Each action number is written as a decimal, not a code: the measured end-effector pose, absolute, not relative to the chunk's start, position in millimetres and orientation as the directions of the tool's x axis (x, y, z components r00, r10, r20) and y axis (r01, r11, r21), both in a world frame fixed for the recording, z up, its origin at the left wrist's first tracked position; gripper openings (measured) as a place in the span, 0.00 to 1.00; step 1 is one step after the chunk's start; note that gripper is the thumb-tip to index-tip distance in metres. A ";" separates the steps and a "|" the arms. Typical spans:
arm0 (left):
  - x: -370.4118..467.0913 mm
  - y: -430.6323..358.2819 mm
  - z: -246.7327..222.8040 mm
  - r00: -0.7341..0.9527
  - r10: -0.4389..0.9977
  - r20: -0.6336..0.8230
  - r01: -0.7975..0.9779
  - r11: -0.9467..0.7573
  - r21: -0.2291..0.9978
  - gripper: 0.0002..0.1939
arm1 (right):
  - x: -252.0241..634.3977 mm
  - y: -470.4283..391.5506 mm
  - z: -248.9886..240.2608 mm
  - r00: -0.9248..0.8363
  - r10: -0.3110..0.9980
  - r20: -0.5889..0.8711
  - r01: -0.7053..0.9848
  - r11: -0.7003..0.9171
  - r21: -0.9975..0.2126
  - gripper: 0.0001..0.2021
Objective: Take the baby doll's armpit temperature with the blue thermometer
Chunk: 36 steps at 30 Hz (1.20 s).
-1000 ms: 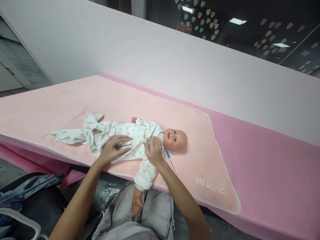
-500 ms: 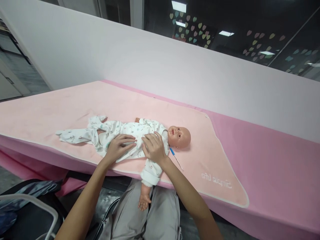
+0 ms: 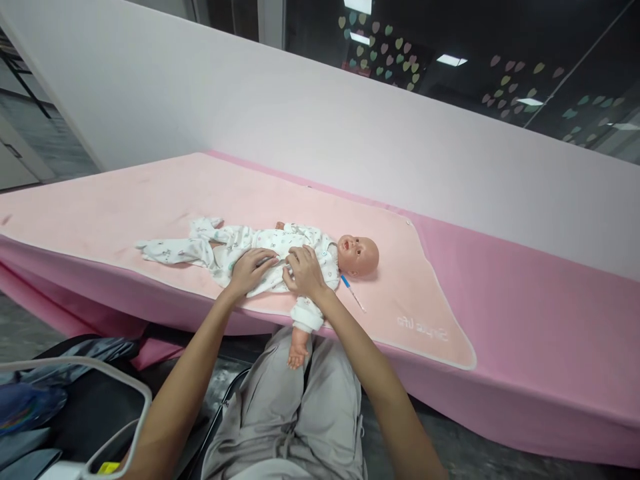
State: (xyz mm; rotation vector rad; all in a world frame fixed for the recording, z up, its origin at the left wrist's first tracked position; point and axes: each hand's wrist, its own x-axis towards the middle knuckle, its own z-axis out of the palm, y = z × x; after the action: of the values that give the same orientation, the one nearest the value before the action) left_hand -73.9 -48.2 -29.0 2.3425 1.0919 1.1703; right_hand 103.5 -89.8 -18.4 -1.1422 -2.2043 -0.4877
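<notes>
A baby doll (image 3: 358,256) lies on its back across the pink mat, head to the right. It wears a white printed romper (image 3: 305,236), whose legs spread limply to the left. My left hand (image 3: 251,271) is on the romper's front at the belly, fingertips pinching the cloth. Close beside it, my right hand (image 3: 305,270) grips the cloth at the chest with bent fingers. What lies under the fingertips is hidden. One doll arm (image 3: 299,347) hangs over the near edge above my lap. Near the doll's neck lies a thin white stick with a blue end (image 3: 353,292).
The light pink mat (image 3: 425,313) lies over a darker pink cover (image 3: 530,313) on the table. A white partition (image 3: 320,127) stands behind it. At lower left, a black chair (image 3: 95,413) holds cloth, with a pale curved frame (image 3: 140,387) in front.
The view has tilted down slightly, so the doll and mat sit higher. My fingers have bent in more on the romper, and my hands are a little closer together.
</notes>
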 end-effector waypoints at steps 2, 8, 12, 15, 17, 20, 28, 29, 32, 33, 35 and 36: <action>-73.3 -47.1 -29.2 0.384 0.743 0.549 0.502 -0.666 0.551 0.18 | 103.1 -88.0 -20.9 -0.475 0.602 0.642 0.823 0.563 0.081 0.07; -74.7 -46.1 -30.4 0.409 0.725 0.555 0.499 -0.686 0.529 0.19 | 97.4 -79.9 -21.1 -0.515 0.548 0.659 0.799 0.585 0.139 0.11; -75.9 -47.5 -28.0 0.409 0.739 0.535 0.498 -0.672 0.548 0.20 | 90.9 -74.4 -21.7 -0.400 0.608 0.686 0.851 0.523 0.033 0.12; -75.7 -49.5 -23.2 0.416 0.757 0.504 0.478 -0.654 0.586 0.20 | 88.6 -74.3 -23.9 -0.401 0.625 0.670 0.852 0.523 0.022 0.14; -75.7 -50.3 -19.7 0.426 0.768 0.478 0.471 -0.639 0.608 0.20 | 88.6 -76.0 -25.1 -0.401 0.622 0.672 0.850 0.527 0.019 0.14; -76.9 -49.8 -16.6 0.449 0.774 0.447 0.467 -0.629 0.621 0.19 | 89.2 -78.7 -26.1 -0.391 0.616 0.684 0.848 0.529 0.008 0.14; -82.1 -51.4 -14.5 0.502 0.741 0.446 0.459 -0.666 0.588 0.17 | 88.2 -77.9 -28.3 -0.359 0.635 0.684 0.859 0.512 -0.024 0.14; -82.0 -52.4 -14.5 0.500 0.738 0.453 0.474 -0.671 0.570 0.17 | 88.0 -77.6 -28.6 -0.356 0.636 0.685 0.859 0.512 -0.029 0.14; -81.0 -54.4 -16.8 0.471 0.734 0.489 0.519 -0.679 0.519 0.16 | 87.1 -76.6 -29.7 -0.346 0.640 0.687 0.858 0.512 -0.045 0.13; -81.0 -54.4 -18.4 0.465 0.730 0.501 0.527 -0.683 0.507 0.16 | 86.8 -76.3 -30.0 -0.341 0.642 0.687 0.858 0.512 -0.053 0.13; -81.7 -53.3 -22.2 0.453 0.715 0.532 0.520 -0.697 0.494 0.15 | 86.2 -75.9 -30.3 -0.330 0.647 0.687 0.856 0.512 -0.071 0.12; -82.4 -52.4 -24.2 0.451 0.710 0.541 0.514 -0.702 0.493 0.14 | 85.9 -76.0 -30.0 -0.324 0.650 0.687 0.854 0.513 -0.083 0.12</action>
State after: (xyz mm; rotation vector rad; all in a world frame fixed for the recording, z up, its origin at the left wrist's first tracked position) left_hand -82.4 -52.4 -24.2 2.4460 1.0564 1.0963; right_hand 85.9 -76.0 -30.0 -1.2232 -2.0794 -0.3881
